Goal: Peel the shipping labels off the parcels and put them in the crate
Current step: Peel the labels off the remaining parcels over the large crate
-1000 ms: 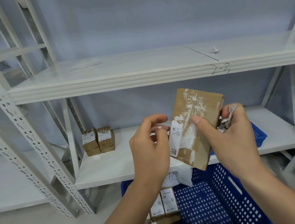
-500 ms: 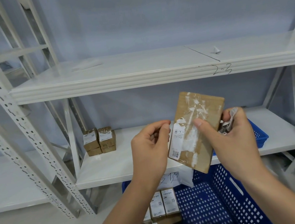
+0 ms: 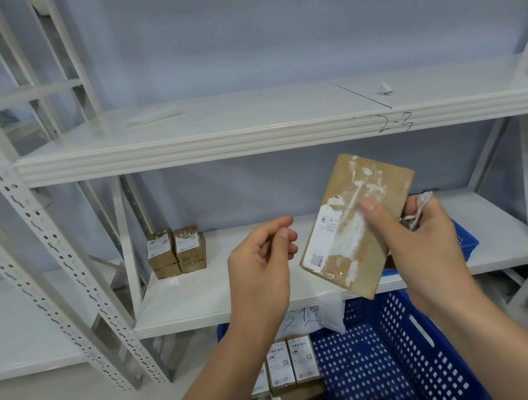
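Here's the parcel [image 3: 357, 222], up in the air in front of the lower shelf [image 3: 227, 292], tilted with its top leaning right. Its upper edge sits well below the lip of the upper shelf [image 3: 217, 146], so there's open room above. Its bottom corner hangs over the far rim of the blue crate [image 3: 433, 364].

There's a clear gap on the left side, with the parcel's left edge just beside the left hand [image 3: 260, 266] but not touching it. The white shipping label [image 3: 323, 242] is on the parcel's face, running down to that left edge, with torn white patches above it.

The right hand [image 3: 426, 247] grips the parcel from the right. Its thumb is flat across the front and its fingers [image 3: 411, 207] wrap behind, and a crumpled white scrap [image 3: 420, 210] is tucked among them. The left hand is raised, palm turned inward, with its fingers [image 3: 279, 227] loosely curled. Nothing shows between them.

Down in the crate, a cluster of small labelled boxes [image 3: 291, 367] sits at the near-left corner, and the rest of the perforated floor is bare. Two stacks of small brown boxes [image 3: 176, 252] stand at the left end of the lower shelf, well apart from the hands. A blue tray [image 3: 466, 239] peeks out behind the right wrist.
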